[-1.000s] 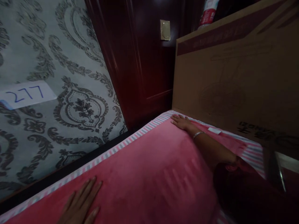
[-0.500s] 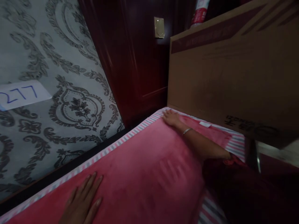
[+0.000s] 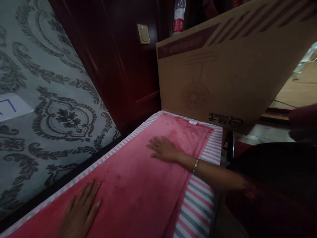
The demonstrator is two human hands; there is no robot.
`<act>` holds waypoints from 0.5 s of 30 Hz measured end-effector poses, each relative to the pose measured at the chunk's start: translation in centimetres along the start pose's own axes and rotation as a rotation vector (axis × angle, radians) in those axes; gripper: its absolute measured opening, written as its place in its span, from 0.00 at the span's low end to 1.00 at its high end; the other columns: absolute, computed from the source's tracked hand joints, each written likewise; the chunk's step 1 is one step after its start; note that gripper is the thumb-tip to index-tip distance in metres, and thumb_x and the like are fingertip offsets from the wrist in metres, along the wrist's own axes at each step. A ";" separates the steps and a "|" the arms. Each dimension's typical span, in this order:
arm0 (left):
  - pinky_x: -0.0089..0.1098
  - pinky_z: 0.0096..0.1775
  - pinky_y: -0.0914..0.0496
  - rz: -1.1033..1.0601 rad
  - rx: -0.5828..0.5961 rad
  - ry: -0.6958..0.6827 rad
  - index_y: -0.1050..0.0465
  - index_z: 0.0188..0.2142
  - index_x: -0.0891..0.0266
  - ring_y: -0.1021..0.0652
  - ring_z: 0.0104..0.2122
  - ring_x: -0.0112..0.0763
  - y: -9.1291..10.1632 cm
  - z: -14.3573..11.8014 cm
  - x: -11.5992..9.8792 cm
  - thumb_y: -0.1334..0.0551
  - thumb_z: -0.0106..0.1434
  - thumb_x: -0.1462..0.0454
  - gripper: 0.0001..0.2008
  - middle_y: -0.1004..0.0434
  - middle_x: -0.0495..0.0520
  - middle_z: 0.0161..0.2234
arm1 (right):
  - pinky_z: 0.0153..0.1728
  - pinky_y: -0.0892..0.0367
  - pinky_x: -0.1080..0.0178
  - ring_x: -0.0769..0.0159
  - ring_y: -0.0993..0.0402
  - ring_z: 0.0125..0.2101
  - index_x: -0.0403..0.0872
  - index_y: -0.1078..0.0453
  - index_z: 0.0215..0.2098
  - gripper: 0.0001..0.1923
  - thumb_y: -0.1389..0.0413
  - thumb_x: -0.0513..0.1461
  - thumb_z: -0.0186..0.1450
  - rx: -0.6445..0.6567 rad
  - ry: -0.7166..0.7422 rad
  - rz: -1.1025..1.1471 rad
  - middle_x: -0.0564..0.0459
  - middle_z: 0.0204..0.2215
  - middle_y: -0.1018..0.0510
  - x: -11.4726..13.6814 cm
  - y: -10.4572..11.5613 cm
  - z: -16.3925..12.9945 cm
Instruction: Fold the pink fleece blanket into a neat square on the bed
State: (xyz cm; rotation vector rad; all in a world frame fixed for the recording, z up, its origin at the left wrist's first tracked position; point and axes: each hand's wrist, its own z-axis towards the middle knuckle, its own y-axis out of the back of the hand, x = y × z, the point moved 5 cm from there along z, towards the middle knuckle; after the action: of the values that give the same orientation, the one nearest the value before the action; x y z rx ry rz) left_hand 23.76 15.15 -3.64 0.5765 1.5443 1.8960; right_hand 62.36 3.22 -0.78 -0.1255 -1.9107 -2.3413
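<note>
A pink plush cloth (image 3: 131, 178) lies on a striped fabric cover (image 3: 192, 208), the bare left hand (image 3: 79, 211) on its near part, the bare right hand (image 3: 163, 150) over it, farther forward and right. A grey damask-patterned wall (image 3: 66, 120) is left, a glossy dark-red panel (image 3: 119, 59) ahead; right of the panel, behind the cover's far end, stands a large brown cardboard box (image 3: 235, 69).

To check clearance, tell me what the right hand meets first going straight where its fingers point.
Past more pink cloth, the right hand would first meet the striped border; beyond it, probably the wall or red panel, though depth there is unclear.
</note>
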 end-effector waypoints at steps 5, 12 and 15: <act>0.55 0.65 0.46 -0.019 0.010 -0.001 0.41 0.68 0.53 0.40 0.68 0.44 -0.1 0.0 0.1 0.55 0.67 0.50 0.32 0.40 0.53 0.68 | 0.67 0.62 0.37 0.51 0.62 0.71 0.55 0.50 0.72 0.31 0.60 0.52 0.74 0.053 -0.450 -0.095 0.51 0.72 0.55 -16.1 2.4 -3.5; 0.56 0.65 0.45 -0.012 0.011 -0.031 0.44 0.69 0.51 0.40 0.68 0.44 -0.3 -0.2 0.5 0.54 0.67 0.50 0.32 0.40 0.52 0.68 | 0.67 0.60 0.39 0.50 0.66 0.72 0.56 0.58 0.74 0.34 0.66 0.55 0.73 0.093 -0.620 -0.045 0.55 0.74 0.61 -22.2 1.3 -6.7; 0.56 0.65 0.45 0.002 0.030 -0.027 0.44 0.69 0.53 0.41 0.68 0.45 0.0 -0.1 -0.2 0.54 0.67 0.51 0.32 0.40 0.54 0.68 | 0.68 0.60 0.40 0.51 0.65 0.72 0.55 0.59 0.74 0.34 0.65 0.54 0.73 0.118 -0.615 -0.027 0.55 0.74 0.61 -21.7 1.5 -6.6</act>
State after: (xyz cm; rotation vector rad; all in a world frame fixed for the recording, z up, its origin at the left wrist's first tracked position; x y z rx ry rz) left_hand 23.87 14.96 -3.60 0.6143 1.5583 1.8616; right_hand 84.13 -2.71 -3.65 -0.9056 -2.2967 -2.3792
